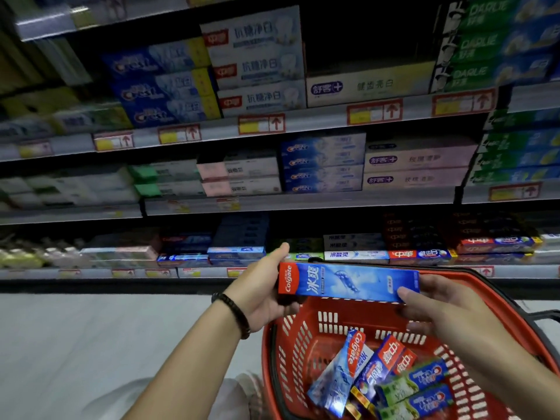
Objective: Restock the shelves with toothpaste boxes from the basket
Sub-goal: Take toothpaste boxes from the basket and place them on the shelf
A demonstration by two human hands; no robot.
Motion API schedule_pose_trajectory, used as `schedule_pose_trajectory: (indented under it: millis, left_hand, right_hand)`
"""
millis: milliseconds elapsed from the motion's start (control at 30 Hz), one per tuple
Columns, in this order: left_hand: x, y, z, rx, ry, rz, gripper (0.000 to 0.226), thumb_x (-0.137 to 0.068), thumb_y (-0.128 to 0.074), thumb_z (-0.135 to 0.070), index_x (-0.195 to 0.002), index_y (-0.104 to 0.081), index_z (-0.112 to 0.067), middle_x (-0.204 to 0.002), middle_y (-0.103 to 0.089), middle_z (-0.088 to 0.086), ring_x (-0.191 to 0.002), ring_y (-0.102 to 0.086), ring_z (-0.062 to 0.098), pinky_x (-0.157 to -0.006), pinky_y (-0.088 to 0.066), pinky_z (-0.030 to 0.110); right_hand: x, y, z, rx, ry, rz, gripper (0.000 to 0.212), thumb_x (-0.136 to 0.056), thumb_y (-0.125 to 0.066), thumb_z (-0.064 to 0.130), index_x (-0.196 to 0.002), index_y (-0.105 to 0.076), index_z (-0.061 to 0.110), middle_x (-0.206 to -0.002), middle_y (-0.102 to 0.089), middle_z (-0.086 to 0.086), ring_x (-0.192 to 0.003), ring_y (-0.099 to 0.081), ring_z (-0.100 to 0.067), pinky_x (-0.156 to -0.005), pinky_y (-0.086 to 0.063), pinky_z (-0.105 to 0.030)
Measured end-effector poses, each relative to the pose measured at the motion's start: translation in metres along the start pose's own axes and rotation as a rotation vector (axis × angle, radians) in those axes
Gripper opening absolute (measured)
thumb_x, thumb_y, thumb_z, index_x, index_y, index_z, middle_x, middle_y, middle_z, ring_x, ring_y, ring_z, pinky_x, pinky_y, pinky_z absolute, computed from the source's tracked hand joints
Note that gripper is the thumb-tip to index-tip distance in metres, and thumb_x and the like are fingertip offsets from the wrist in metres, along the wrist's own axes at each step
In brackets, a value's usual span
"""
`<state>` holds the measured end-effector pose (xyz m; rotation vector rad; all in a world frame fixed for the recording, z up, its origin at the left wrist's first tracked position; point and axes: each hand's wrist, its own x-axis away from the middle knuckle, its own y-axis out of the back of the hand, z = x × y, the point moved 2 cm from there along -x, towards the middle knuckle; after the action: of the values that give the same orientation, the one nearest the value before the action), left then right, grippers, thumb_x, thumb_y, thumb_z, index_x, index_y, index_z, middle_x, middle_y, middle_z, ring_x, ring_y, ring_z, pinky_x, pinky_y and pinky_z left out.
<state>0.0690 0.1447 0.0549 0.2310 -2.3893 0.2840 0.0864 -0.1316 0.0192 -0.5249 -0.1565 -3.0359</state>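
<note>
A toothpaste box (348,281) is held between left grip (260,286) and right grip (439,301); the basket (298,344), with other boxes (378,377) inside, is placed below them, shelves (303,204) beyond.

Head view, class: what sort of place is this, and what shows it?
Most likely a supermarket aisle: shelves stacked with toothpaste boxes, red price tags on their edges, and a red shopping basket.

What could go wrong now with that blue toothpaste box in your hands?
1. The left hand and right hand hold the blue Colgate box only by its ends. It might slip and drop into the red basket or onto the floor.
2. The shelves hold many look-alike blue boxes, such as the Crest stacks, so it could easily end up in the wrong row.
</note>
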Motion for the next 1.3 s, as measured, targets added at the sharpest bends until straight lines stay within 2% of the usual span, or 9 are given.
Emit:
schedule_pose_trajectory:
  millis: [133,233,367,567,833,967,1067,1133,1300]
  left_hand:
    - [0.000,0.008,0.000,0.033,-0.051,-0.012,0.067,-0.100,-0.052,-0.061,-0.135,-0.061,-0.005,-0.117,-0.075,0.020,-0.092,-0.068,0.029,-0.059,-0.049,0.031]
    - [0.001,0.016,0.002,0.070,-0.094,-0.048,0.067,-0.099,-0.056,-0.060,-0.135,-0.059,-0.004,-0.116,-0.076,0.020,-0.095,-0.070,0.028,-0.060,-0.051,0.031]
    - [0.003,0.031,0.002,0.151,-0.149,-0.110,0.067,-0.098,-0.059,-0.058,-0.136,-0.056,-0.003,-0.114,-0.076,0.020,-0.083,-0.073,0.024,-0.060,-0.053,0.031]
    - [0.014,0.047,0.003,0.253,-0.194,-0.156,0.063,-0.100,-0.055,-0.057,-0.131,-0.062,-0.003,-0.107,-0.077,0.018,-0.065,-0.070,0.018,-0.057,-0.052,0.029]
    - [0.027,0.066,0.006,0.345,-0.266,-0.214,0.058,-0.101,-0.057,-0.054,-0.128,-0.065,-0.003,-0.108,-0.075,0.020,-0.081,-0.062,0.027,-0.064,-0.051,0.034]
    - [0.037,0.072,0.005,0.419,-0.336,-0.187,0.060,-0.103,-0.050,-0.055,-0.130,-0.063,-0.003,-0.115,-0.075,0.022,-0.088,-0.068,0.030,-0.070,-0.058,0.040]
    - [0.043,0.075,0.006,0.508,-0.347,-0.161,0.054,-0.108,-0.045,-0.049,-0.127,-0.064,-0.003,-0.107,-0.076,0.022,-0.081,-0.071,0.032,-0.068,-0.062,0.039]
    - [0.045,0.075,0.008,0.545,-0.353,-0.156,0.047,-0.107,-0.048,-0.044,-0.122,-0.066,-0.003,-0.113,-0.075,0.024,-0.079,-0.070,0.030,-0.067,-0.062,0.038]
    - [0.043,0.070,0.012,0.615,-0.458,-0.114,0.050,-0.103,-0.052,-0.050,-0.122,-0.068,-0.006,-0.103,-0.075,0.017,-0.078,-0.073,0.025,-0.069,-0.063,0.038]
  right_hand:
    - [-0.007,-0.009,0.007,-0.059,0.045,-0.037,0.022,-0.093,-0.077,0.018,-0.112,-0.067,0.019,-0.088,-0.081,-0.004,-0.086,-0.079,-0.027,-0.080,-0.061,-0.048]
    - [-0.010,-0.022,0.015,-0.114,0.086,-0.032,0.015,-0.095,-0.076,0.016,-0.102,-0.065,0.024,-0.095,-0.079,-0.007,-0.089,-0.078,-0.028,-0.081,-0.060,-0.046]
    - [-0.014,-0.041,0.022,-0.161,0.119,-0.009,0.012,-0.096,-0.075,0.015,-0.104,-0.069,0.021,-0.091,-0.080,-0.006,-0.082,-0.079,-0.023,-0.081,-0.060,-0.043]
    - [-0.018,-0.064,0.028,-0.219,0.145,0.029,0.014,-0.097,-0.072,0.010,-0.111,-0.072,0.011,-0.096,-0.081,-0.009,-0.086,-0.080,-0.026,-0.081,-0.059,-0.039]
    - [-0.015,-0.084,0.030,-0.307,0.163,0.048,0.021,-0.097,-0.070,0.010,-0.117,-0.067,0.004,-0.100,-0.080,-0.018,-0.092,-0.080,-0.033,-0.088,-0.059,-0.044]
    - [-0.015,-0.094,0.031,-0.333,0.158,0.060,0.015,-0.099,-0.068,0.010,-0.112,-0.066,0.003,-0.101,-0.080,-0.019,-0.094,-0.080,-0.032,-0.082,-0.066,-0.034]
    - [-0.014,-0.098,0.031,-0.408,0.118,0.060,0.011,-0.098,-0.068,0.007,-0.109,-0.067,0.003,-0.108,-0.078,-0.024,-0.100,-0.078,-0.038,-0.090,-0.064,-0.042]
    - [-0.012,-0.099,0.031,-0.432,0.105,0.063,0.014,-0.097,-0.069,0.007,-0.110,-0.067,0.001,-0.111,-0.077,-0.024,-0.101,-0.078,-0.038,-0.095,-0.059,-0.046]
    - [-0.008,-0.103,0.034,-0.483,0.072,0.103,0.024,-0.097,-0.069,0.006,-0.118,-0.066,-0.006,-0.109,-0.079,-0.022,-0.101,-0.078,-0.037,-0.096,-0.059,-0.046]
